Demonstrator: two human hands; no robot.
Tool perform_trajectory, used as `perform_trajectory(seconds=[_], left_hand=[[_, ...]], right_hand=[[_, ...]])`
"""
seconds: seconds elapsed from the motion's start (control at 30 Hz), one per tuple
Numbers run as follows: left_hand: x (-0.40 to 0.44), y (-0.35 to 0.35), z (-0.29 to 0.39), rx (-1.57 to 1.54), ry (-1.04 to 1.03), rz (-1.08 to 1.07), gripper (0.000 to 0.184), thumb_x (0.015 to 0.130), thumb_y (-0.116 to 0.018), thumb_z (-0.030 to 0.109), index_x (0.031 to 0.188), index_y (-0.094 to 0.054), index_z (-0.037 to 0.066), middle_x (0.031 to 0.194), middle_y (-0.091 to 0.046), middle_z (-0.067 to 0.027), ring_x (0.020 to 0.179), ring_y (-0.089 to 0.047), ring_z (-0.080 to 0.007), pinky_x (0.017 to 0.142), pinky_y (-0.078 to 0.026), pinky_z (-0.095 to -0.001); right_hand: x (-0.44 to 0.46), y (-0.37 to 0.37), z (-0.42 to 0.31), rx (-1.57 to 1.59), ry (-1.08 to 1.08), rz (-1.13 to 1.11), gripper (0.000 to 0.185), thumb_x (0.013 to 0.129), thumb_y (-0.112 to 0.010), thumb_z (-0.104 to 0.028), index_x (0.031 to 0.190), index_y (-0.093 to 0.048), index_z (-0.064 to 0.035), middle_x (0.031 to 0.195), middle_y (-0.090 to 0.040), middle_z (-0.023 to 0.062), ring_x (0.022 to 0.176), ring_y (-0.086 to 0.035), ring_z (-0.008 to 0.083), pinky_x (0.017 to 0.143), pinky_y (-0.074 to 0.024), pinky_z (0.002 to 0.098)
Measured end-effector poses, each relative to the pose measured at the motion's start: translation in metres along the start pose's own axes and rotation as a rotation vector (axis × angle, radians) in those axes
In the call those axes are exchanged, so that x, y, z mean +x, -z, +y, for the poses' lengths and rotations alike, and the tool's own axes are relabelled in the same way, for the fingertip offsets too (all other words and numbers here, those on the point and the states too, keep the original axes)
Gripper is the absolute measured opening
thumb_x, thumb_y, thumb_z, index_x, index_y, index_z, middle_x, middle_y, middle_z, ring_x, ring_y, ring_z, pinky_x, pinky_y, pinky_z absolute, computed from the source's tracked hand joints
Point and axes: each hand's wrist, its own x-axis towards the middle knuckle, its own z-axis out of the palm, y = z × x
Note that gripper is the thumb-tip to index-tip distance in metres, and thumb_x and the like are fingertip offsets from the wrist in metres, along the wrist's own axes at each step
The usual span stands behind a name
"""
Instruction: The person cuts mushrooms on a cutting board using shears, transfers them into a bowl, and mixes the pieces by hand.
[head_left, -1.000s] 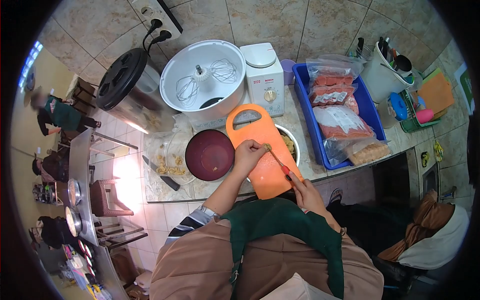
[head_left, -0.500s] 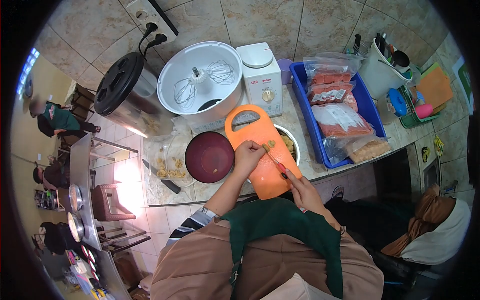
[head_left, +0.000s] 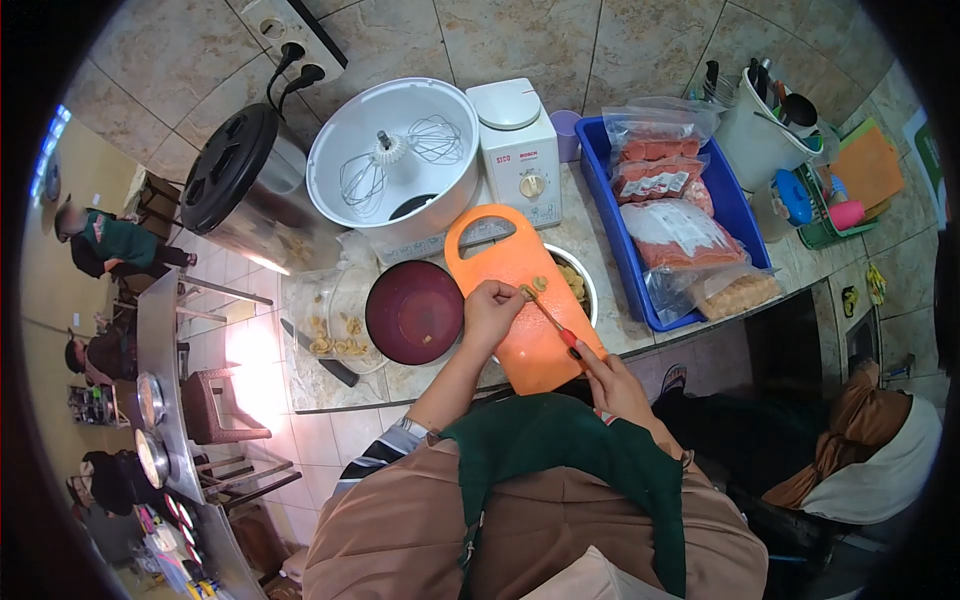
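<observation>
On the far side of the counter (head_left: 618, 308), a white mixer (head_left: 515, 165) is showing the name BOSCH, with "SICO" seemingly marked in red beside it; the white label on a meat pack (head_left: 680, 232) is printed too small to read. The mixer's round white plastic bowl (head_left: 343, 135) is holding wire whisks (head_left: 437, 138). To the right, a blue rectangular plastic tray (head_left: 613, 228) is carrying clear-bagged red meat. At left, a round, smooth maroon bowl (head_left: 398, 335) is standing near a clear plastic bag (head_left: 345, 285) with pale brown pieces, and a black-handled knife (head_left: 338, 371) is lying just beside these. In the middle, an orange cutting board (head_left: 505, 262) with a looped handle is sitting over a round white bowl (head_left: 594, 302) of similar pieces. The left hand (head_left: 490, 318) is resting over the board's left side, its thumb and fingertips closing together on a small brownish piece (head_left: 526, 292) near the board's middle. The right hand (head_left: 617, 385) is gripping a slim red-handled knife (head_left: 567, 337), fingers wrapping its handle at the near right of the board, the blade pointing toward that piece.
</observation>
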Motion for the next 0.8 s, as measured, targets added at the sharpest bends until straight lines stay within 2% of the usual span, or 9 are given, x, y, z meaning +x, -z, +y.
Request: perform_trajectory(seconds=[0.17,0.23,0.33,0.37,0.43,0.6,0.67,0.73,0.8], left_hand=[[-0.002,0.001,-0.001,-0.051,0.009,-0.001,0.017,0.070,-0.067,0.012,0.074,-0.060,-0.002,0.068,-0.060,-0.0071,0.060,-0.056,-0.0109,0.055,-0.046,-0.0238],[0.000,0.001,-0.006,-0.040,0.003,-0.015,0.015,0.070,-0.065,0.010,0.076,-0.059,-0.002,0.070,-0.060,-0.0061,0.061,-0.055,-0.0099,0.056,-0.045,-0.0227],[0.001,0.000,-0.008,-0.017,-0.004,-0.009,0.015,0.069,-0.064,0.010,0.075,-0.059,-0.002,0.070,-0.060,-0.0064,0.061,-0.056,-0.0105,0.056,-0.045,-0.0231],[0.002,-0.001,-0.007,-0.004,-0.009,0.012,0.016,0.068,-0.065,0.012,0.074,-0.060,-0.002,0.068,-0.060,-0.0077,0.060,-0.057,-0.0121,0.056,-0.046,-0.0245],[0.001,-0.002,-0.005,0.010,-0.016,0.020,0.016,0.067,-0.065,0.012,0.074,-0.060,-0.002,0.068,-0.059,-0.0079,0.060,-0.057,-0.0123,0.056,-0.046,-0.0246],[-0.001,-0.001,-0.002,0.045,-0.050,0.025,0.015,0.067,-0.065,0.011,0.072,-0.060,-0.002,0.068,-0.059,-0.0085,0.060,-0.057,-0.0131,0.056,-0.046,-0.0249],[0.000,-0.002,-0.004,0.047,-0.077,0.032,0.013,0.069,-0.065,0.009,0.072,-0.059,-0.002,0.067,-0.060,-0.0060,0.061,-0.056,-0.0098,0.057,-0.045,-0.0229],[-0.002,-0.002,-0.004,0.052,-0.082,0.038,0.013,0.069,-0.065,0.010,0.072,-0.059,-0.002,0.067,-0.060,-0.0060,0.061,-0.056,-0.0099,0.057,-0.045,-0.0231],[-0.003,-0.002,-0.003,0.057,-0.088,0.046,0.014,0.069,-0.065,0.010,0.073,-0.059,-0.002,0.067,-0.060,-0.0061,0.061,-0.056,-0.0100,0.057,-0.046,-0.0232]], right_hand=[[-0.009,0.011,-0.005,0.040,-0.033,0.009,0.043,0.085,-0.046,-0.014,0.127,-0.040,-0.0209,0.074,-0.046,0.0137,0.064,-0.053,0.0294,0.059,-0.0444,0.0371],[-0.007,0.016,-0.008,0.082,-0.075,-0.038,0.042,0.084,-0.046,-0.008,0.126,-0.042,-0.0146,0.075,-0.047,0.0137,0.066,-0.052,0.0272,0.063,-0.0424,0.0327],[-0.003,0.010,-0.009,0.106,-0.021,0.024,0.043,0.084,-0.046,-0.013,0.126,-0.041,-0.0210,0.072,-0.046,0.0135,0.064,-0.052,0.0289,0.060,-0.0440,0.0368],[-0.001,0.008,-0.010,0.106,-0.022,0.025,0.043,0.084,-0.046,-0.013,0.126,-0.041,-0.0210,0.072,-0.046,0.0135,0.064,-0.052,0.0289,0.060,-0.0440,0.0368],[0.007,0.006,-0.013,0.105,0.028,0.013,0.043,0.084,-0.046,-0.007,0.126,-0.041,-0.0144,0.073,-0.046,0.0133,0.062,-0.050,0.0268,0.060,-0.0423,0.0327],[0.029,-0.005,-0.012,0.088,0.052,0.007,0.044,0.084,-0.046,-0.009,0.127,-0.040,-0.0150,0.074,-0.047,0.0139,0.063,-0.051,0.0287,0.060,-0.0424,0.0342],[0.034,-0.008,-0.012,0.090,0.053,0.017,0.044,0.084,-0.046,-0.009,0.127,-0.039,-0.0152,0.074,-0.047,0.0142,0.063,-0.051,0.0293,0.060,-0.0424,0.0347],[0.035,-0.011,-0.010,0.094,0.060,0.008,0.046,0.084,-0.046,-0.012,0.128,-0.037,-0.0175,0.076,-0.045,0.0155,0.063,-0.051,0.0327,0.060,-0.0431,0.0386],[0.029,-0.007,-0.009,0.076,0.040,-0.006,0.045,0.084,-0.046,-0.010,0.127,-0.038,-0.0164,0.076,-0.047,0.0150,0.064,-0.051,0.0312,0.061,-0.0429,0.0369]])
